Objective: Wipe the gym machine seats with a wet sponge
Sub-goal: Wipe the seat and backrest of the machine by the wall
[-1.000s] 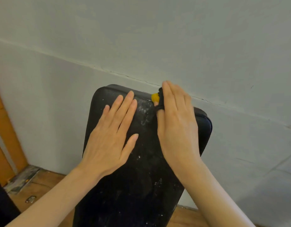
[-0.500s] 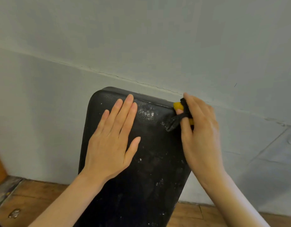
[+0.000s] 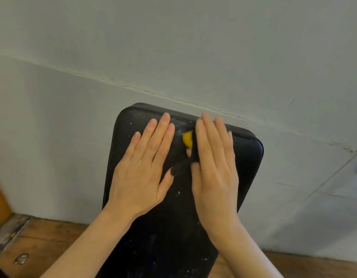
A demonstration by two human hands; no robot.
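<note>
The seat pad (image 3: pixel 179 207) is braced by the flat, open left hand (image 3: pixel 142 169). The yellow sponge (image 3: pixel 188 139) is pressed under the right hand (image 3: pixel 212 167), with the thumb apparently tucked around it. Residual white specks may be smeared if the sponge slips from this grip.

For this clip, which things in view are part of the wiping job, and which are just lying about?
Part of the job:
- black seat pad, speckled white
- yellow sponge under the right hand
- left hand, flat on the pad

Just lying about:
- small shiny scrap on the wooden floor
- cracked grey wall
</note>
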